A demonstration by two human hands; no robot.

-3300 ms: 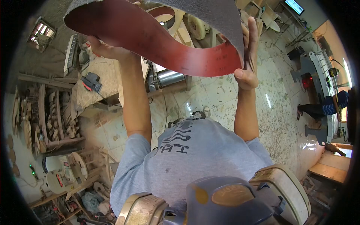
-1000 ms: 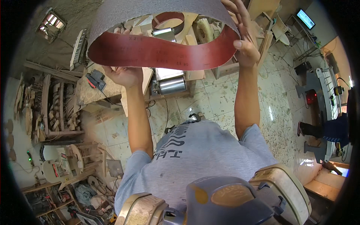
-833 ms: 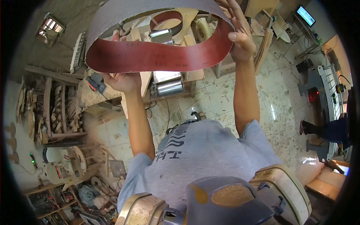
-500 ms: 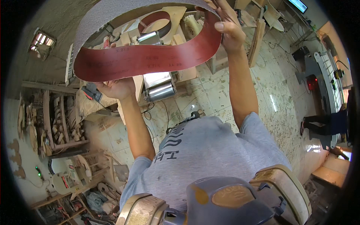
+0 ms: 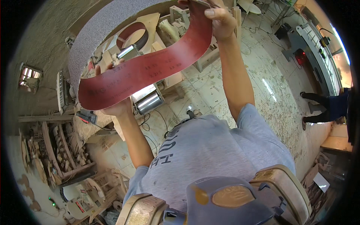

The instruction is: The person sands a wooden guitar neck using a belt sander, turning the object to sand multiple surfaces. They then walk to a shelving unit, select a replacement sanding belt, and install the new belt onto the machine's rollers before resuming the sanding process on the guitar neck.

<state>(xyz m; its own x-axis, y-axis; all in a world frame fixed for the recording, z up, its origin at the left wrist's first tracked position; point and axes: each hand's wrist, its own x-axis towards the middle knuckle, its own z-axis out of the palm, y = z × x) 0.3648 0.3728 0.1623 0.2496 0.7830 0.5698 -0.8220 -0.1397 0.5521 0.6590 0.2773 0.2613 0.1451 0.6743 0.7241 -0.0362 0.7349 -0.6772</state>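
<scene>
A wide sanding belt (image 5: 150, 67), grey grit outside and red backing inside, is held up in a long loop by both hands. My left hand (image 5: 116, 106) grips its lower left part from beneath; some fingertips show above the red band, the rest are hidden behind it. My right hand (image 5: 222, 23) grips the raised right end, thumb on the near edge. Below the belt, shiny metal rollers (image 5: 148, 103) sit on a wooden bench. Behind it lies another, smaller red belt loop (image 5: 140, 41) on a board.
A power tool (image 5: 86, 117) lies on the bench at left. Wood offcuts (image 5: 56, 150) fill a rack. Cables trail over the tiled floor (image 5: 270, 105). At right, a person in dark clothes (image 5: 335, 108) stands beside a long grey machine (image 5: 311, 56). A respirator mask (image 5: 225, 198) shows below.
The belt has tilted: its right end is higher and further left, its left end lower, with both hands following. The view has shifted, and the person at right stands with legs further apart.
</scene>
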